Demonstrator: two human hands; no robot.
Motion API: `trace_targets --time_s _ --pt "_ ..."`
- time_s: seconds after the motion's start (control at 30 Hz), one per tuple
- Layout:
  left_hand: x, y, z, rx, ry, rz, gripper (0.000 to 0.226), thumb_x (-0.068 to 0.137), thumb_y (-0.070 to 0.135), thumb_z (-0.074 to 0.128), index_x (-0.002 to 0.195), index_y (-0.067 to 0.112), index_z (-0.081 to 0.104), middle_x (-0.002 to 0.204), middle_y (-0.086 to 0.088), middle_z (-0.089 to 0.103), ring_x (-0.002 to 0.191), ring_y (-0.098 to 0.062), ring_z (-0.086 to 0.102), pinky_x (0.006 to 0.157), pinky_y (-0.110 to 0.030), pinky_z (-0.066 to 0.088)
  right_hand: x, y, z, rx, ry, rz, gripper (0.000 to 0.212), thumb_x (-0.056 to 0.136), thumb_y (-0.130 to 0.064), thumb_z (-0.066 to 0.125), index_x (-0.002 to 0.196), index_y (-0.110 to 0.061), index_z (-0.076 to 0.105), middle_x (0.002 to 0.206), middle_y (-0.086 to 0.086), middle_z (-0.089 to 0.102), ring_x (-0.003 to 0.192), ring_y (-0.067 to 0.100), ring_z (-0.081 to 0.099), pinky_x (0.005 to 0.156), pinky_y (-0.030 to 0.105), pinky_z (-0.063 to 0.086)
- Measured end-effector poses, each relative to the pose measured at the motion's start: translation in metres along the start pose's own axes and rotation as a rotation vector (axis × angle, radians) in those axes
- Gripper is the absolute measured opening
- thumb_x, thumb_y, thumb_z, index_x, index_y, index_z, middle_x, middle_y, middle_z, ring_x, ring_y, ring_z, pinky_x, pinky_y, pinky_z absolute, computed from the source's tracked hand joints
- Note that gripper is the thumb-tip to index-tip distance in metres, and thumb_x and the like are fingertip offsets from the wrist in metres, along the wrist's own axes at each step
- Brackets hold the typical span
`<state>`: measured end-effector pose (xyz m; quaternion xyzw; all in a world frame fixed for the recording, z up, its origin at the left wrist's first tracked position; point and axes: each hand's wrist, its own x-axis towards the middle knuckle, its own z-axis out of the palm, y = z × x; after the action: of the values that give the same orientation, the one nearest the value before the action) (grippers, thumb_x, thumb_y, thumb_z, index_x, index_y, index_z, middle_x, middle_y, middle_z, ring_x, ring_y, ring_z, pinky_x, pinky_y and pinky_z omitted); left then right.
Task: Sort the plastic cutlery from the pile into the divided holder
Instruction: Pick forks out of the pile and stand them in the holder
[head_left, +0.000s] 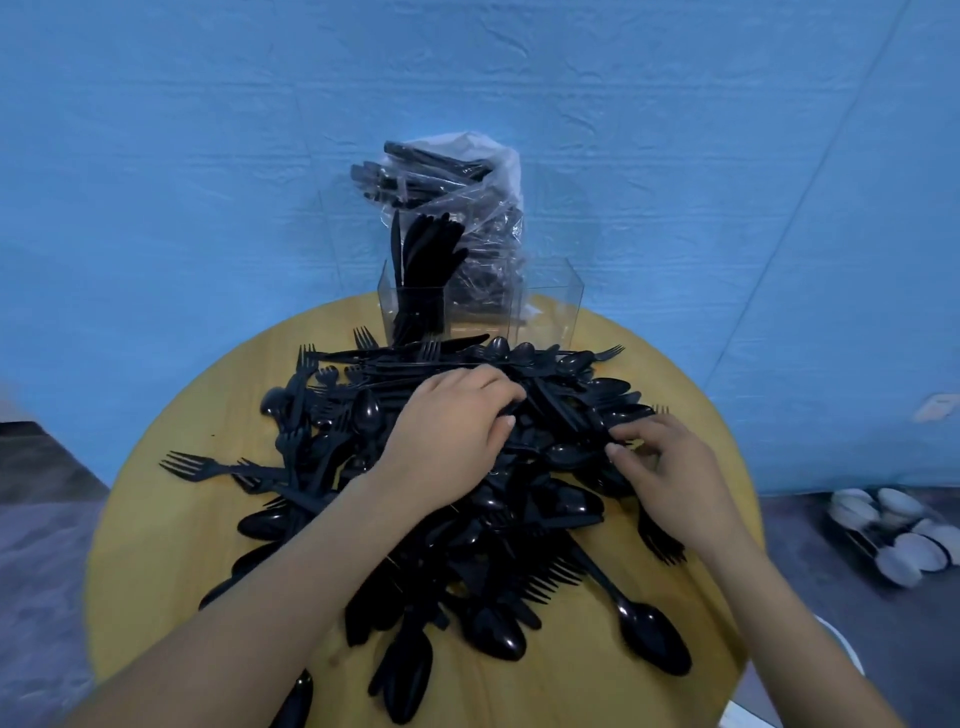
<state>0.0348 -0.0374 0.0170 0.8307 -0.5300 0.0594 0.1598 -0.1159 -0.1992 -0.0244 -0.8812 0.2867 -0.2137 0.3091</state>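
Note:
A big pile of black plastic cutlery (441, 525), forks, spoons and knives mixed, covers the round wooden table (156, 551). At the table's far edge stands a clear divided holder (545, 312); its left compartment holds a bunch of black knives (423, 270), the right one looks empty. My left hand (447, 436) lies on top of the pile, fingers curled down into the pieces near the middle. My right hand (670, 467) is at the pile's right side, fingertips pinching at a black piece there. What exactly each hand grips is hidden among the pieces.
Behind the holder a clear plastic bag (478, 208) with more black cutlery leans on the blue wall. Several pale shoes (893, 535) lie on the floor at the right. A loose spoon (649, 629) lies near the table's front right.

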Motion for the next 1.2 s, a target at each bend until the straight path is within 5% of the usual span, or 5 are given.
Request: trace_targets --time_s 0.13,0.33,0.67,0.93,1.2 --pt "0.037 0.014 0.015 0.030 -0.140 0.116 0.044 0.096 0.021 0.048 0.138 0.028 0.041 0.143 0.012 0.039 0.133 -0.009 0.034 0.112 -0.030 0.019 -0.002 0.006 -0.005 0.090 0.015 -0.022 0.013 0.087 -0.011 0.065 0.099 -0.012 0.070 0.098 -0.004 0.059 0.077 -0.010 0.054 0.069 0.001 0.037" --pt "0.056 0.014 0.026 0.146 -0.330 0.161 0.042 0.096 0.030 0.048 0.137 0.032 0.042 0.143 0.012 0.040 0.135 -0.009 0.030 0.117 -0.037 0.002 -0.004 0.026 -0.005 0.034 0.178 0.046 0.015 0.088 -0.015 0.062 0.099 -0.019 0.070 0.106 -0.003 0.060 0.103 0.017 0.051 0.086 0.025 0.036" --pt "0.053 0.017 0.010 -0.006 -0.175 0.167 0.030 0.097 0.044 0.041 0.111 0.030 0.063 0.107 0.014 0.060 0.101 -0.007 0.055 0.089 -0.022 0.034 0.013 0.032 0.000 0.201 0.295 0.117 0.018 0.091 -0.010 0.056 0.105 -0.014 0.067 0.104 -0.007 0.055 0.091 0.004 0.052 0.071 0.009 0.032" --pt "0.099 0.045 0.052 0.007 -0.352 0.229 0.051 0.096 0.043 0.044 0.143 0.027 0.034 0.148 0.008 0.034 0.134 -0.014 0.032 0.111 -0.034 0.024 0.050 0.057 -0.005 0.040 0.212 0.064 0.029 0.093 0.001 0.045 0.111 -0.008 0.066 0.114 0.008 0.059 0.105 0.023 0.055 0.082 0.016 0.033" --pt "0.089 0.038 0.056 -0.028 -0.384 0.212 0.044 0.096 0.049 0.038 0.138 0.034 0.040 0.142 0.018 0.038 0.132 -0.004 0.034 0.116 -0.035 0.012 0.110 0.070 -0.017 -0.130 -0.225 -0.017 0.022 0.088 -0.018 0.063 0.109 -0.023 0.068 0.119 0.003 0.051 0.115 0.025 0.041 0.101 0.034 0.033"
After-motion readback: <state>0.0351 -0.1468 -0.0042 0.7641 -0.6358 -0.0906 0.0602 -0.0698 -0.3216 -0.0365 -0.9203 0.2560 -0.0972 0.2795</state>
